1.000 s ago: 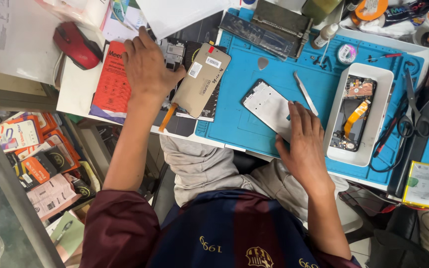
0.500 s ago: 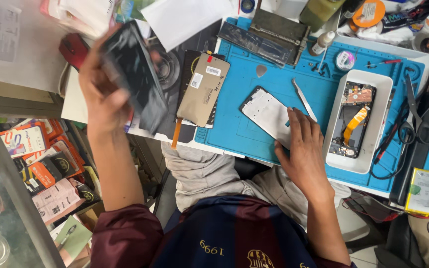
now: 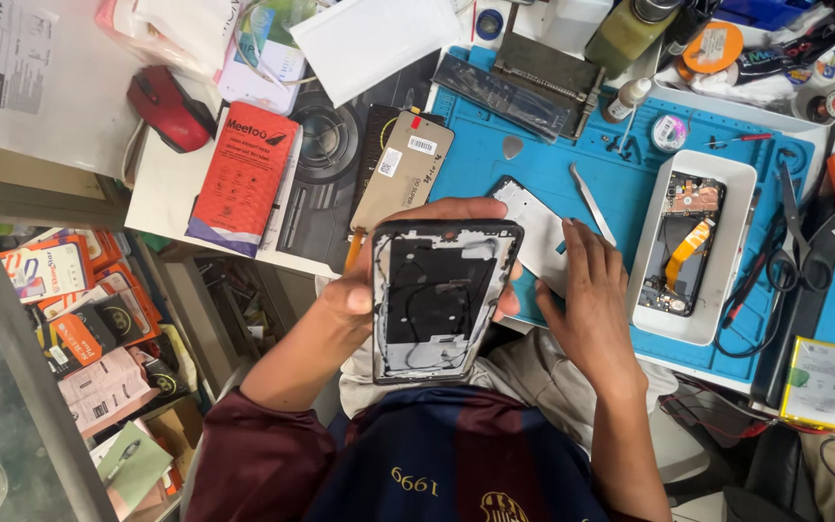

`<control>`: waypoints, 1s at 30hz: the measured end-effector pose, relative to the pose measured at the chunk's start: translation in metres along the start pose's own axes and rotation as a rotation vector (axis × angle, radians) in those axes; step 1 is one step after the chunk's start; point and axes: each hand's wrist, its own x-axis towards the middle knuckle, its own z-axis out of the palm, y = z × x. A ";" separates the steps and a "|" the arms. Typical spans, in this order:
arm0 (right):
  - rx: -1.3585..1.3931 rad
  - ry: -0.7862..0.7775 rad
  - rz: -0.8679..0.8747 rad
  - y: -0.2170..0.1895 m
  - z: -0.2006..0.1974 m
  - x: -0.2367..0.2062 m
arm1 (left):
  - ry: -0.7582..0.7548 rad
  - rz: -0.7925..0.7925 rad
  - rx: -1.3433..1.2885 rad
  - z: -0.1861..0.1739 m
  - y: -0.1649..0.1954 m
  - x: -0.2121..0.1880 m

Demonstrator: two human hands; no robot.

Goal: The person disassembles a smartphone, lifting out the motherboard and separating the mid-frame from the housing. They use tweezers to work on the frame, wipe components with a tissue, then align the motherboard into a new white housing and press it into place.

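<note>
From the head view, the left hand [image 3: 359,290] is gripping a rectangular phone frame [image 3: 445,300] by its edges — dark rim, pale grey inner plate, thin black cable looping across — above the lap. The right hand [image 3: 587,300] is resting flat, fingers spread, holding nothing, on a white display panel [image 3: 533,227] lying on the blue silicone mat [image 3: 485,155] — metal tweezers [image 3: 591,203] just beside.

The phone frame [image 3: 445,298] looks like dull grey metal with a dark matt inner plate. Far of it, the work mat [image 3: 533,155] is smooth matt blue, probably silicone. The tray [image 3: 693,246] at right is glossy white plastic; the mouse [image 3: 168,108], far left, shiny red plastic.
</note>
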 end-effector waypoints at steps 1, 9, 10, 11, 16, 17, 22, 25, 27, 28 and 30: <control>0.005 -0.001 0.000 0.000 0.000 0.000 | -0.006 0.005 -0.001 0.000 0.000 0.001; 0.005 -0.003 0.004 0.000 0.001 0.000 | 0.003 0.026 0.021 0.000 -0.003 -0.005; 0.004 -0.003 0.003 0.001 0.001 0.000 | 0.006 0.024 0.020 0.002 -0.002 -0.005; 0.004 -0.004 0.003 0.001 0.001 0.000 | -0.013 0.097 0.059 0.005 0.002 -0.006; -0.002 -0.001 0.008 0.002 0.002 -0.001 | 0.132 0.519 0.382 0.050 0.040 -0.021; 0.001 0.000 0.008 0.002 0.003 -0.001 | 0.268 0.592 0.546 0.058 0.051 -0.024; -0.002 0.014 -0.004 0.002 0.003 -0.001 | 0.410 0.500 1.453 0.026 0.126 -0.023; 0.009 0.022 -0.018 0.000 0.004 -0.001 | 0.550 0.248 1.829 -0.040 0.144 -0.025; 0.011 0.033 -0.020 0.000 0.003 -0.002 | 0.616 0.073 1.930 -0.076 0.133 -0.031; 0.012 0.036 -0.020 -0.001 0.004 -0.003 | 0.641 -0.020 1.976 -0.090 0.124 -0.033; 0.012 0.037 -0.017 -0.003 0.003 -0.004 | 0.678 -0.045 1.983 -0.105 0.105 -0.035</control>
